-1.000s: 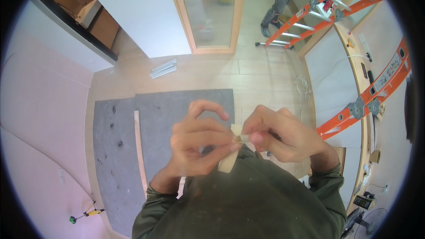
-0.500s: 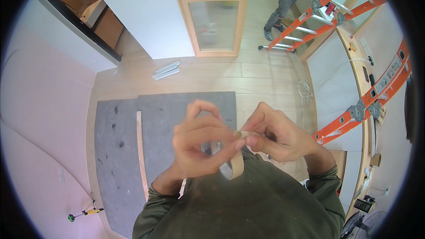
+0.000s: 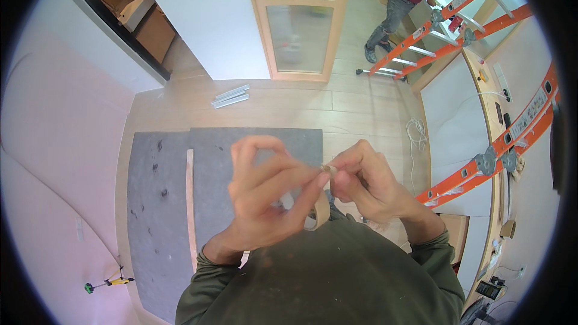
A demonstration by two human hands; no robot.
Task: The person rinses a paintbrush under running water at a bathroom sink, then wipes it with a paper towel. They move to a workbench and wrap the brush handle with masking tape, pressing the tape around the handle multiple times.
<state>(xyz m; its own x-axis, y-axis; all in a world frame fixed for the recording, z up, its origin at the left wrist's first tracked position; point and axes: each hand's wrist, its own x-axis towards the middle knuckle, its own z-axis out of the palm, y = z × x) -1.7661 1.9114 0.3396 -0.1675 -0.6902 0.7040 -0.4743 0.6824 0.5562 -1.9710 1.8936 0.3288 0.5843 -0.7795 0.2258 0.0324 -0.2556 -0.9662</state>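
Note:
In front of my chest, both hands meet at the fingertips over a small beige end [image 3: 329, 169] of what looks like tape. A beige tape roll [image 3: 321, 212], seen as a curved band, hangs just below, partly hidden by my left hand. My left hand [image 3: 268, 192] is closed in a pinch at thumb and forefinger, its other fingers bent and slightly blurred. My right hand [image 3: 368, 183] pinches the same end from the right, with its fingers curled in.
Dark grey sheets [image 3: 156, 204] cover the floor at left, a wooden strip [image 3: 190, 198] on them. Metal profiles [image 3: 231, 96] lie beyond. Orange ladders [image 3: 487, 156] stand at right by a long counter [image 3: 489, 99]. A co-worker [image 3: 400, 6] stands far right. A tripod tool [image 3: 109, 281] sits at left.
My hands have shifted slightly up and left, still pinching together. Less of the roll shows below my left hand. The whole view has tilted a little.

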